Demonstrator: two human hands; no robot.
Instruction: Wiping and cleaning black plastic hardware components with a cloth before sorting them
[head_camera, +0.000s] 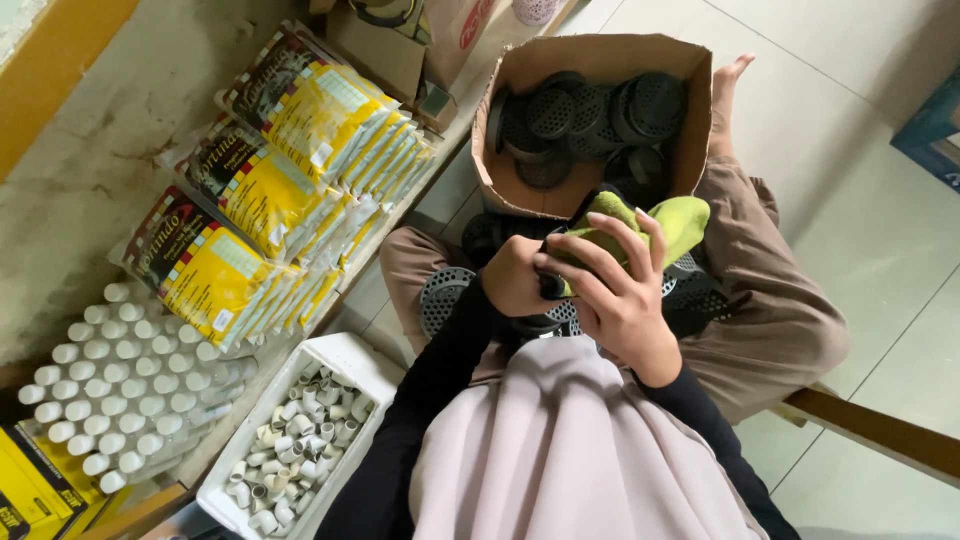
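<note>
I sit on the floor with a pile of round perforated drain covers (443, 296) in my lap. My left hand (513, 278) is closed on a dark round cover held at its edge. My right hand (618, 288) presses a yellow-green cloth (672, 222) over that cover, fingers spread across the cloth. Most of the held cover is hidden under the cloth and my hands. Just beyond my hands, an open cardboard box (598, 62) holds several black drain covers (590, 115).
A white tray of small white pipe fittings (300, 435) lies at my left. Beyond it are white capped tubes (120, 385) and rows of yellow packets (280, 190) against the wall. A wooden edge (880, 430) runs at the right over pale floor tiles.
</note>
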